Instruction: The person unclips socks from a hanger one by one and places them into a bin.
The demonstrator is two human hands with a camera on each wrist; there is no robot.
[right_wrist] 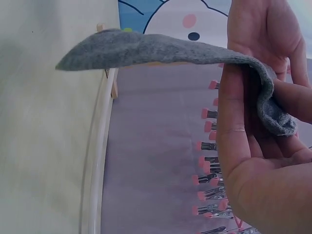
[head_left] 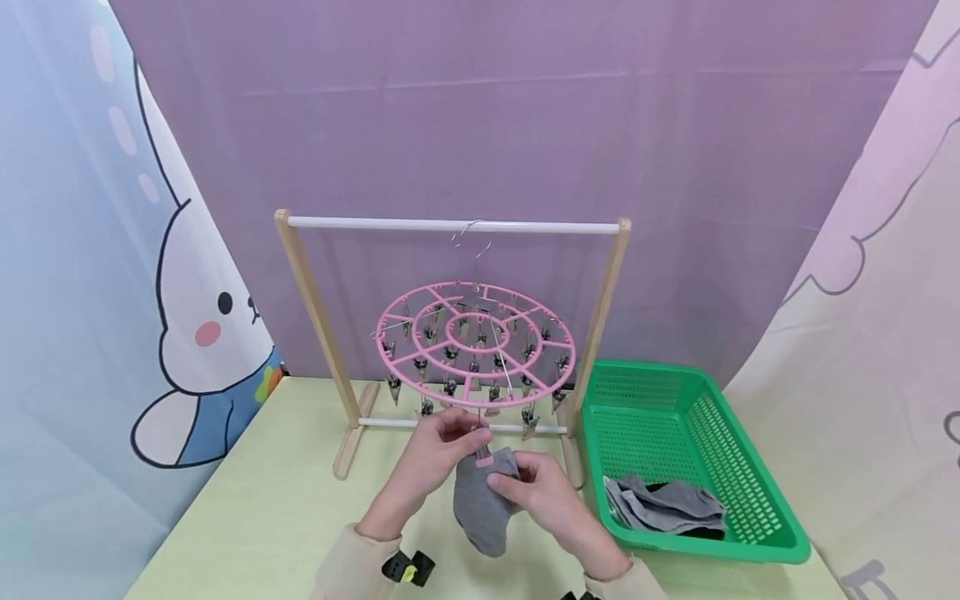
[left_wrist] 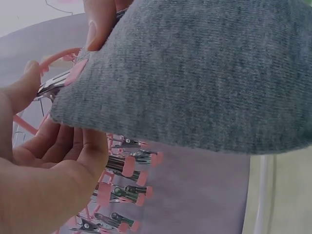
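Observation:
A grey sock (head_left: 482, 504) hangs toe down in front of the pink round clip hanger (head_left: 390, 364). My left hand (head_left: 438, 450) pinches a metal clip (left_wrist: 56, 84) with pink tips between thumb and fingers; the tips lie over the sock's top edge. With thumb and curled fingers, my right hand (head_left: 546, 493) holds the sock's opening on its right side. In the right wrist view the sock (right_wrist: 146, 49) stretches away sideways from the right hand (right_wrist: 243, 122), its cuff folded under the thumb.
The hanger hooks over the white bar (head_left: 360, 222) of a wooden-legged rack (head_left: 315, 312), with several metal clips dangling below its rings. At the right stands a green basket (head_left: 757, 492) holding more grey and dark socks (head_left: 671, 507). A purple curtain (head_left: 525, 125) hangs behind.

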